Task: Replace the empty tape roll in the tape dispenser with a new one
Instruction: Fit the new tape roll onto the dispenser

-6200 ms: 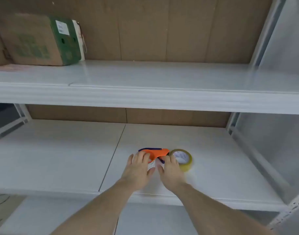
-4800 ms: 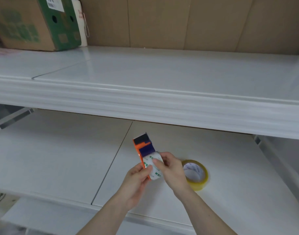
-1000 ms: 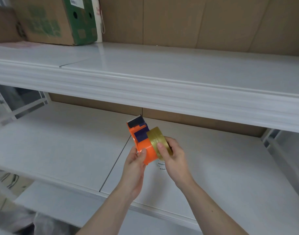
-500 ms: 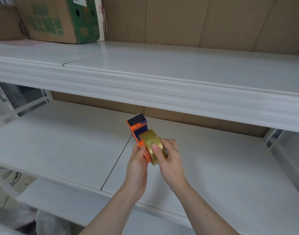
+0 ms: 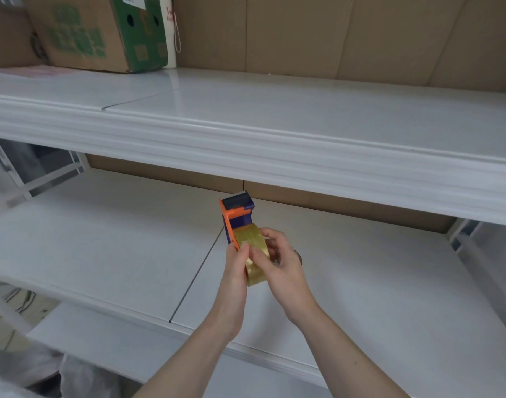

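An orange and dark blue tape dispenser [image 5: 236,215] is held upright above the lower shelf, cutter end pointing up. My left hand [image 5: 235,264] grips its lower body from the left. A yellowish clear tape roll [image 5: 253,255] sits against the dispenser's right side, at its hub. My right hand [image 5: 280,259] holds the roll, thumb on its face and fingers curled around its right edge. A small piece of the old empty roll [image 5: 300,257] shows on the shelf behind my right hand, mostly hidden.
The white lower shelf [image 5: 102,239] lies under my hands, with a seam running toward its front edge. The upper shelf [image 5: 274,145] juts out above. A green and brown cardboard box [image 5: 102,33] stands at its back left. Brown backing board lines the rear.
The tape roll has moved left and down from beside the dispenser onto its side. Both hands have closed in around it. The dispenser stays upright.
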